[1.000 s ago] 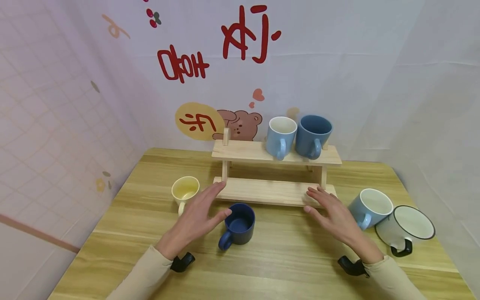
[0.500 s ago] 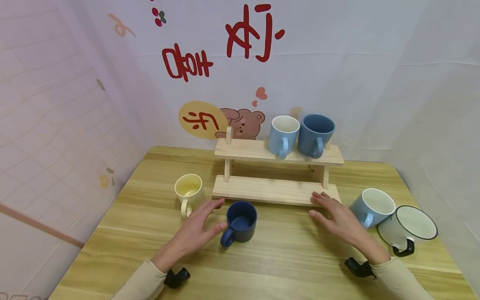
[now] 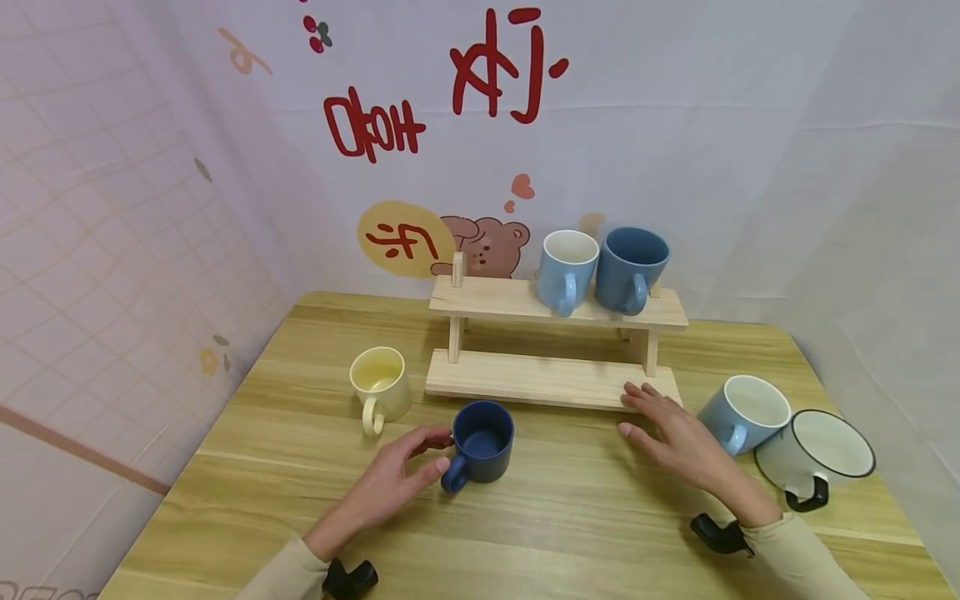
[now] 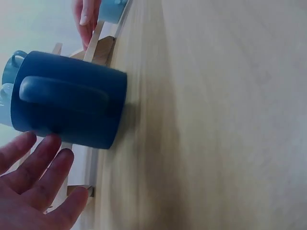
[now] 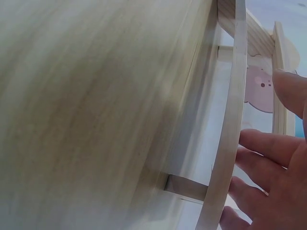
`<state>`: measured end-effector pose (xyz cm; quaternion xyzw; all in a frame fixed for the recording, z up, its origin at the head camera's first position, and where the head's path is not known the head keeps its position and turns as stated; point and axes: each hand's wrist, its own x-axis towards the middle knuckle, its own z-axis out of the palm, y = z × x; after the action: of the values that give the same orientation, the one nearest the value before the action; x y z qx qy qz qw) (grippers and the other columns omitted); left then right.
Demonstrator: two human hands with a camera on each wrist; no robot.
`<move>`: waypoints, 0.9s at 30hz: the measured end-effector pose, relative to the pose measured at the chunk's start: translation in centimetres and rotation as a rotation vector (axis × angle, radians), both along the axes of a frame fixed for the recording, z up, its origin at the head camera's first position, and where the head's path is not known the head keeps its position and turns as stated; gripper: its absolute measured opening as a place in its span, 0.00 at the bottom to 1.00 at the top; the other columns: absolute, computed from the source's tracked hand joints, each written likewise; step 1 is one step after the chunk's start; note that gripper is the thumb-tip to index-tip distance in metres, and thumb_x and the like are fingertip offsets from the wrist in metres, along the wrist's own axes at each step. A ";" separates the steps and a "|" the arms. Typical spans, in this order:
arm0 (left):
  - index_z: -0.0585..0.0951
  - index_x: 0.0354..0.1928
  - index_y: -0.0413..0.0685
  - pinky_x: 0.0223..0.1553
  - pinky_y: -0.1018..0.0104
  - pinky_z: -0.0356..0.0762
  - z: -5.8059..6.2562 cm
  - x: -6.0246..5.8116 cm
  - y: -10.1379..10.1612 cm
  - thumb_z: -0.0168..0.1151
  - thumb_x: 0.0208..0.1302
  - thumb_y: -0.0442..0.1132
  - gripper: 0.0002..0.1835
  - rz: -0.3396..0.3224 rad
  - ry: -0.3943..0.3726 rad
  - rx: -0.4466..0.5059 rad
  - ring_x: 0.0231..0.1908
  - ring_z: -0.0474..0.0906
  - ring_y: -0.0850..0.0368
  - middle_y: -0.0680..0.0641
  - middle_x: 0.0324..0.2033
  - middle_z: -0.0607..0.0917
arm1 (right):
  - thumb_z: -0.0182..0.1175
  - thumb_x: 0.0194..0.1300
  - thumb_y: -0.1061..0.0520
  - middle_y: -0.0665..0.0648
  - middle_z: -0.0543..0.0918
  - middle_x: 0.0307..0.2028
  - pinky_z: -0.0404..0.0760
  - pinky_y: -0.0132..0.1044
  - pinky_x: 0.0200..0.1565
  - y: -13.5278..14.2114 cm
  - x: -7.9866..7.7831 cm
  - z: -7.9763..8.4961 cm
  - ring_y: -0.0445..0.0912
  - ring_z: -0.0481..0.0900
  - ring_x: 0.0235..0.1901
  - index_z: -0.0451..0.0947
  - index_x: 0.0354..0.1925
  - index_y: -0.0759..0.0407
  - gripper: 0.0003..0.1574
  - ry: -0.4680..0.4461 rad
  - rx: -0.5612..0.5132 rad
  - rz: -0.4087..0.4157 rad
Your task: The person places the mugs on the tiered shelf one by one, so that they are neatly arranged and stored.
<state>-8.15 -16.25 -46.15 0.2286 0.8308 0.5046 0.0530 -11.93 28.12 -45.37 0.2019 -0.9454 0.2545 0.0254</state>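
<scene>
A dark blue mug (image 3: 487, 446) stands upright on the table, its handle pointing toward the front left. My left hand (image 3: 390, 479) is at the mug's left side, thumb by the handle. In the left wrist view its spread fingers (image 4: 48, 163) are right at the mug's wall, not curled round it. My right hand (image 3: 671, 437) reaches to the right end of the wooden rack's lower shelf (image 3: 547, 379). Its loosely bent fingertips (image 5: 247, 136) lie at the shelf's front edge, holding nothing.
On the upper shelf (image 3: 487, 298) stand a light blue mug (image 3: 558, 279) and a medium blue mug (image 3: 618, 279). A yellow mug (image 3: 390, 400) is left of the rack. Right of my right hand are another light blue mug (image 3: 723, 425) and a white mug with black handle (image 3: 783, 462).
My left hand has come down and closer to the dark blue mug, away from the yellow one. My right hand has shifted slightly right and settled at the lower shelf's edge.
</scene>
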 end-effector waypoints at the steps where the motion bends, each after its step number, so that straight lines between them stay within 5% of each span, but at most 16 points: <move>1: 0.79 0.63 0.41 0.63 0.41 0.75 -0.1 0.1 0.1 0.61 0.76 0.40 0.19 -0.001 -0.012 0.015 0.57 0.82 0.47 0.45 0.55 0.86 | 0.63 0.75 0.45 0.66 0.70 0.73 0.62 0.70 0.67 0.0 0.0 0.0 0.68 0.61 0.74 0.76 0.67 0.66 0.34 -0.002 -0.001 0.001; 10: 0.82 0.53 0.37 0.50 0.68 0.80 -0.6 0.9 0.4 0.57 0.79 0.38 0.12 -0.075 -0.135 0.138 0.45 0.83 0.58 0.45 0.44 0.88 | 0.63 0.75 0.45 0.65 0.69 0.73 0.62 0.70 0.68 0.1 0.0 0.0 0.68 0.61 0.74 0.76 0.68 0.65 0.34 -0.011 -0.006 0.003; 15: 0.83 0.48 0.32 0.52 0.70 0.80 -0.8 0.9 0.8 0.50 0.82 0.37 0.16 -0.151 -0.232 0.232 0.47 0.85 0.55 0.37 0.43 0.89 | 0.63 0.75 0.45 0.66 0.69 0.73 0.61 0.70 0.68 0.1 0.0 -0.1 0.68 0.60 0.74 0.75 0.68 0.66 0.34 -0.016 -0.015 0.006; 20: 0.84 0.49 0.29 0.55 0.71 0.78 -0.8 0.9 1.1 0.48 0.83 0.38 0.19 -0.157 -0.296 0.257 0.48 0.86 0.57 0.35 0.44 0.89 | 0.63 0.75 0.46 0.66 0.69 0.74 0.61 0.70 0.68 0.1 0.0 -0.1 0.68 0.60 0.74 0.75 0.68 0.66 0.34 -0.017 -0.020 0.009; 27: 0.84 0.48 0.28 0.53 0.70 0.78 -1.1 0.6 1.6 0.46 0.84 0.38 0.20 -0.168 -0.298 0.271 0.45 0.84 0.60 0.34 0.38 0.89 | 0.64 0.75 0.47 0.65 0.70 0.73 0.61 0.70 0.68 0.3 -0.1 -0.3 0.68 0.61 0.74 0.76 0.67 0.65 0.32 0.003 -0.028 0.022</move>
<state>-7.51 -14.65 -47.21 0.2250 0.7163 0.6338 0.1859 -12.04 28.43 -45.70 0.2123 -0.9395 0.2675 0.0270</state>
